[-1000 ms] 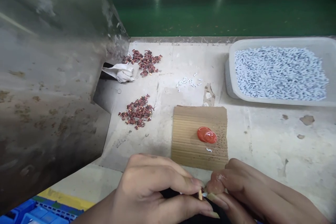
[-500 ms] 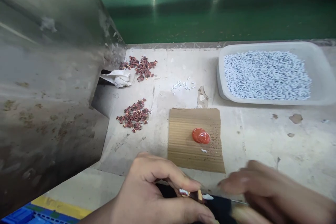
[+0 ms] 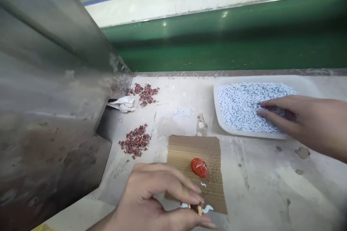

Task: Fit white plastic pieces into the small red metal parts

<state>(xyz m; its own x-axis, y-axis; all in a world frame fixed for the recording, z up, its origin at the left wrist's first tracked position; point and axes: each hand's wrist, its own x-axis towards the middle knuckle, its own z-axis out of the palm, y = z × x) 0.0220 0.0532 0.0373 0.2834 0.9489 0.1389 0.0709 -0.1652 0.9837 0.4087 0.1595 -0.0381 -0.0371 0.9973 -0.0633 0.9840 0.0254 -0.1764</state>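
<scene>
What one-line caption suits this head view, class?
Right hand reaches into the tray of pale blue pieces; left hand pinches a small stick beside red blob.

Bright overhead light, glare on green belt (image 3: pixel 230 39); edges warped.

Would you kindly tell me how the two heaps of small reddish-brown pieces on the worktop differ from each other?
The far heap of reddish-brown pieces lies beside a crumpled white cloth, near the back edge; the near heap of reddish-brown pieces lies alone, closer to the corrugated cardboard sheet. The far heap spreads sideways; the near one runs diagonally. Both rest loose on the pale worktop, untouched by either hand.
</scene>
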